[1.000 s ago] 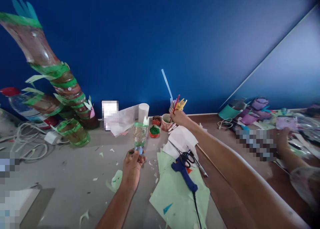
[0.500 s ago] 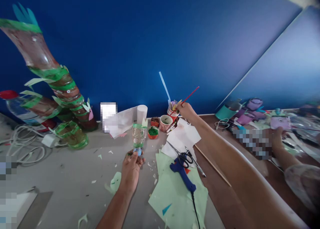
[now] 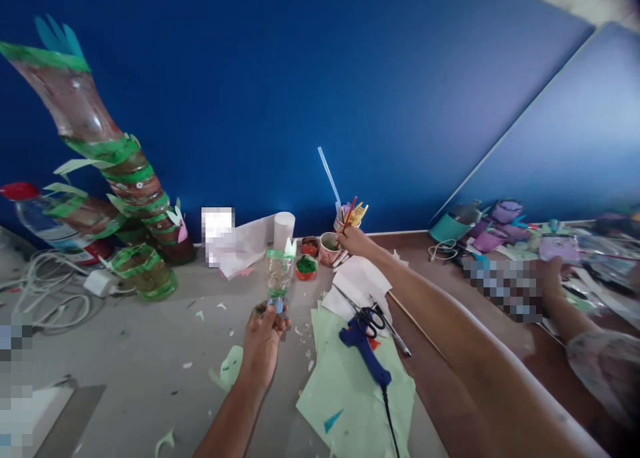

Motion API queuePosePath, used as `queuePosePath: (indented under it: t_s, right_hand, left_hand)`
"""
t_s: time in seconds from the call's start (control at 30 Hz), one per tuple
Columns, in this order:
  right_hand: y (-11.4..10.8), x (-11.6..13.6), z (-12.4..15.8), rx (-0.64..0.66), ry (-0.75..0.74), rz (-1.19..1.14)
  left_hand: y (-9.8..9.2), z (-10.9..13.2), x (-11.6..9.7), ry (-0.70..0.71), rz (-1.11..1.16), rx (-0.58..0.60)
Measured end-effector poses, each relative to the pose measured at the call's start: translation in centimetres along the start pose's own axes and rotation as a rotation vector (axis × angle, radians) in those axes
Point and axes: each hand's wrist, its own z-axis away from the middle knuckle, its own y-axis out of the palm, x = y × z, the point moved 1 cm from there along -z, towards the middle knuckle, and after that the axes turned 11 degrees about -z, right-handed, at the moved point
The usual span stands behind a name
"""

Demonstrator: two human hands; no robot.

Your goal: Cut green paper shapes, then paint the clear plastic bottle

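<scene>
My left hand grips the blue cap of an upturned cut plastic bottle, clear with green-painted bands and a pale paper piece at its rim. At the back, my right hand pinches a red paintbrush, its handle pointing up. The brush's lower end is by the paper cup, which has greenish liquid in it; the tip itself I cannot make out. Left of that cup sit a small pot of green paint and a pot of brown paint.
A blue glue gun and black scissors lie on green paper. A wooden stick is under my right forearm. Tall painted bottles stand at left, near a white cable. Another person's hand holds a purple piece at right.
My right hand has moved left and slightly down with the paintbrush, from the cup of tools to the liquid cup. The brush is now more upright. My left hand stays put.
</scene>
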Motion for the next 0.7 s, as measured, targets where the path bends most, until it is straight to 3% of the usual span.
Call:
queuePosePath:
  t_s: [0.27,0.5,0.7]
  right_hand:
    - [-3.2,1.7,0.1,-0.128,0.026,-0.110]
    - [-3.7,2.3,2.5,-0.083,0.066,-0.195]
    - [-3.6,1.1,2.3,0.018,0.070,-0.206]
  left_hand:
    - [0.0,0.0,0.1,0.004,-0.004,-0.006]
    - [0.0,0.0,0.1,0.009,-0.026,-0.003]
    - [0.0,0.0,0.1,0.009,-0.023,-0.002]
